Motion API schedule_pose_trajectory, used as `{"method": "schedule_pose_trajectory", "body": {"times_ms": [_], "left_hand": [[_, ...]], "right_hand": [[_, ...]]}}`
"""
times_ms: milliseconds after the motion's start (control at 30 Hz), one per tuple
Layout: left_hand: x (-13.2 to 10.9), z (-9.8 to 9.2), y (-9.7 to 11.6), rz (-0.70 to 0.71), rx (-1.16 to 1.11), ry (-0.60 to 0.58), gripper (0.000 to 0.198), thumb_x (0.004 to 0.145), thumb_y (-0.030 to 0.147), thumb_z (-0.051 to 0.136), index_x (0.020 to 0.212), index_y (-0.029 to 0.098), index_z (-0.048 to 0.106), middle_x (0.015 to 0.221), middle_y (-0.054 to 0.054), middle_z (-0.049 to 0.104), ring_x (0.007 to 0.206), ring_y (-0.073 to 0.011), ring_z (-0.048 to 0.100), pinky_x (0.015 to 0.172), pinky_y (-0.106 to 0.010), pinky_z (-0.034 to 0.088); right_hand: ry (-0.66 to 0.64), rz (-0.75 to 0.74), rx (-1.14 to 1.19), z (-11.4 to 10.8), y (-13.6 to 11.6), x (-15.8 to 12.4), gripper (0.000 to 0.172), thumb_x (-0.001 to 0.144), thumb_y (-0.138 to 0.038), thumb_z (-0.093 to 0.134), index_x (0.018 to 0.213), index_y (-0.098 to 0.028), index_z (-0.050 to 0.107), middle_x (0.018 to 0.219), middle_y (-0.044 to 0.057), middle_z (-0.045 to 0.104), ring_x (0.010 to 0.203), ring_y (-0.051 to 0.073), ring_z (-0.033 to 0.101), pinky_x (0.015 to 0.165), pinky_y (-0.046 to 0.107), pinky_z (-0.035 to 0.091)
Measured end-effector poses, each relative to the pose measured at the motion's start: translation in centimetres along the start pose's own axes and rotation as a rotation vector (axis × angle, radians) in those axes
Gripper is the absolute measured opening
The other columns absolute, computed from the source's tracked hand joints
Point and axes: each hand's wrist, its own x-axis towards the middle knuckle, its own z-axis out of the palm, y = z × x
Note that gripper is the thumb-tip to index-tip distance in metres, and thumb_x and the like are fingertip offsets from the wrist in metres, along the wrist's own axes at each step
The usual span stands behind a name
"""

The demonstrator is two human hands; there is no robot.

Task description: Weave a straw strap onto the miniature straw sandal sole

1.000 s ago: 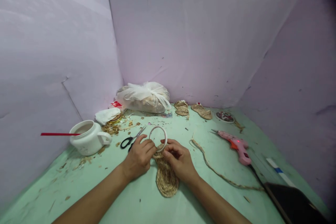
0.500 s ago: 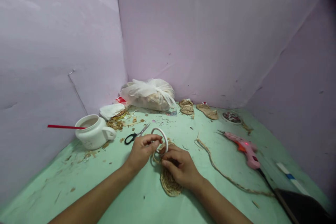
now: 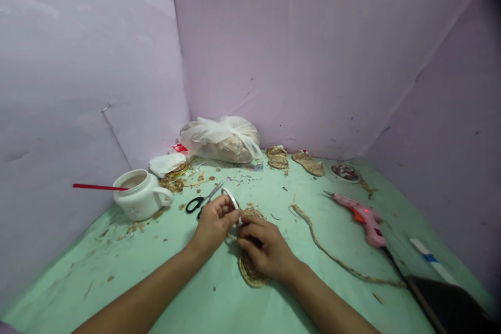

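A thin white ring point(image 3: 234, 199) stands upright, nearly edge-on, between my hands. My left hand point(image 3: 213, 224) is closed on its near side, thumb and fingers pinching it. The fingertips of my right hand point(image 3: 266, 242) are closed together at the ring's lower part, but their exact hold is partly hidden. Under my right hand lies an oval woven straw sole point(image 3: 250, 274), its middle covered by the fingers. A bit of straw strand point(image 3: 231, 238) shows between the hands. Black-handled scissors point(image 3: 195, 204) lie just beyond my left hand.
On the left stands a white mug point(image 3: 141, 203) with a red stick point(image 3: 97, 187). A tied plastic bag point(image 3: 223, 141) and small straw slippers point(image 3: 309, 163) sit at the back, near a dish of beads point(image 3: 345, 172). At right are a pink glue gun point(image 3: 366, 216) and braided straw cord point(image 3: 329, 253).
The white ring has turned from an open circle to nearly edge-on and tilted left. My right fingers have come up against it, closer to my left hand.
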Motion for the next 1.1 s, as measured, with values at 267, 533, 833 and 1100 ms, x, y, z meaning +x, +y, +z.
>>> {"method": "schedule_pose_trajectory", "body": {"times_ms": [267, 533, 833, 1100], "left_hand": [[0.7, -0.9, -1.3, 0.120, 0.295, 0.027, 0.009, 0.072, 0.025, 0.052, 0.071, 0.017, 0.048, 0.059, 0.004, 0.048, 0.056, -0.0123, 0.046, 0.056, -0.025, 0.038], [0.3, -1.1, -2.9, 0.165, 0.651, 0.116, 0.012, 0.077, 0.027, 0.043, 0.081, 0.018, 0.051, 0.071, -0.001, 0.057, 0.068, -0.0167, 0.053, 0.066, -0.029, 0.040], [0.0, -0.8, -3.6, 0.159, 0.735, 0.046, 0.017, 0.078, 0.030, 0.040, 0.083, 0.019, 0.053, 0.075, -0.003, 0.062, 0.070, -0.0186, 0.057, 0.066, -0.030, 0.043], [0.3, -0.8, -3.8, 0.157, 0.816, 0.122, 0.020, 0.078, 0.032, 0.040, 0.083, 0.020, 0.054, 0.075, -0.005, 0.064, 0.072, -0.0216, 0.059, 0.066, -0.032, 0.045]], "right_hand": [[0.293, 0.233, 0.110, 0.1, 0.7, 0.1, 0.011, 0.072, -0.010, 0.056, 0.067, -0.018, 0.060, 0.083, 0.006, 0.065, 0.077, 0.016, 0.060, 0.070, 0.028, 0.047], [0.328, 0.306, 0.111, 0.1, 0.6, 0.3, 0.009, 0.070, -0.011, 0.058, 0.064, -0.018, 0.060, 0.076, 0.005, 0.064, 0.072, 0.015, 0.059, 0.068, 0.027, 0.046], [0.339, 0.402, 0.112, -0.1, 0.3, 0.8, 0.007, 0.069, -0.015, 0.058, 0.062, -0.017, 0.060, 0.068, 0.002, 0.062, 0.064, 0.013, 0.055, 0.061, 0.024, 0.044], [0.353, 0.439, 0.148, -0.3, 0.1, 0.8, 0.008, 0.066, -0.014, 0.059, 0.060, -0.017, 0.060, 0.063, 0.001, 0.058, 0.061, 0.012, 0.052, 0.060, 0.024, 0.042]]}}
